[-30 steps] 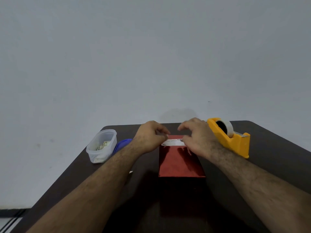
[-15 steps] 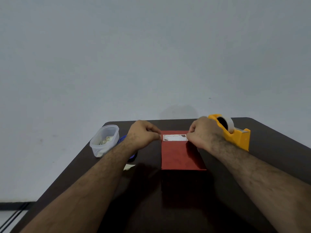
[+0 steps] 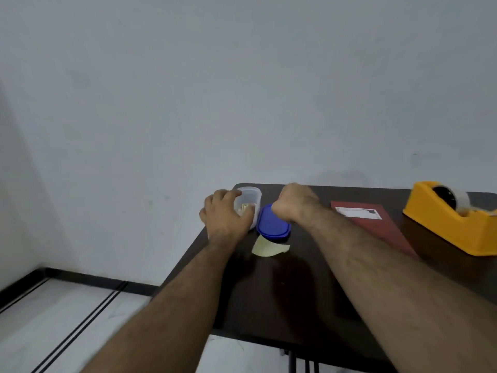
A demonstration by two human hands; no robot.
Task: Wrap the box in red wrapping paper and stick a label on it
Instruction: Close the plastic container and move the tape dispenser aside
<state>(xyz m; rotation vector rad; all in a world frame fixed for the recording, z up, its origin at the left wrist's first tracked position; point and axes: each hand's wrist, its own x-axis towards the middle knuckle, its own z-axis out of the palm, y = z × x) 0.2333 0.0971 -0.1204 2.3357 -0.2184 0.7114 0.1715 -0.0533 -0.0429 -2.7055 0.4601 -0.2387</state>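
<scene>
Wrapped in red paper and lying flat toward the far right of the tabletop [image 3: 282, 292], box [image 3: 376, 224] untouched, white label [image 3: 356, 212] already stuck along its far edge, so both task steps judged done. At the far left corner, clear plastic container [image 3: 248, 200] steadied by left hand [image 3: 224, 216], fingers curled round its near wall, probably to keep it from sliding while being closed. Small paper pieces inside, likely spare labels, too small to read. Just beside it on the right, blue lid [image 3: 273, 222] lying on the tabletop, its far end under right hand [image 3: 291, 203]; fingers curled down at that end, apparently gripping the lid to lift it, though the fingertips hidden behind the knuckles. Pale yellow scrap, seemingly label backing [image 3: 269, 247], tucked partly under the lid's near edge. Yellow tape dispenser [image 3: 454, 224] parked at the right edge, well apart from both hands.
</scene>
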